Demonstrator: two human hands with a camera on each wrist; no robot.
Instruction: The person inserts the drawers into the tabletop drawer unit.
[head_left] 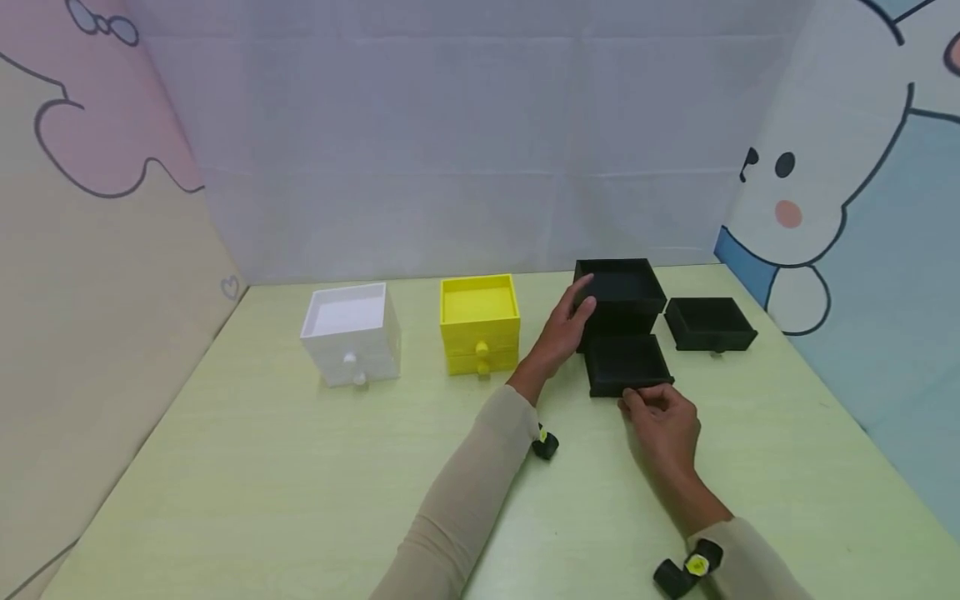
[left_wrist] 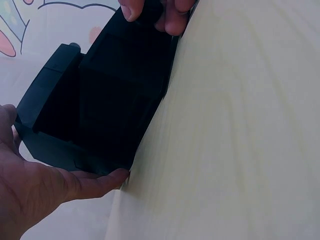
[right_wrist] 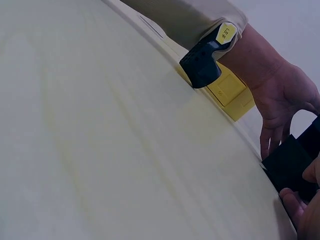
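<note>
A black drawer box (head_left: 619,287) stands at the back right with its lower drawer (head_left: 627,360) out in front, near the tabletop. My left hand (head_left: 558,335) holds the box by its left side, the thumb at the top edge and the other fingers down along the wall. My right hand (head_left: 663,423) pinches the front of the lower drawer, where its knob is mostly hidden by the fingers. In the left wrist view the inside of the drawer (left_wrist: 120,75) is dark, and no contents can be made out.
A second black drawer (head_left: 711,323) lies on the table, right of the box. Left of the left hand stand a yellow drawer box (head_left: 480,317) and a white drawer box (head_left: 351,333), both with knobs facing me. Walls border the pale table (head_left: 300,492) on three sides.
</note>
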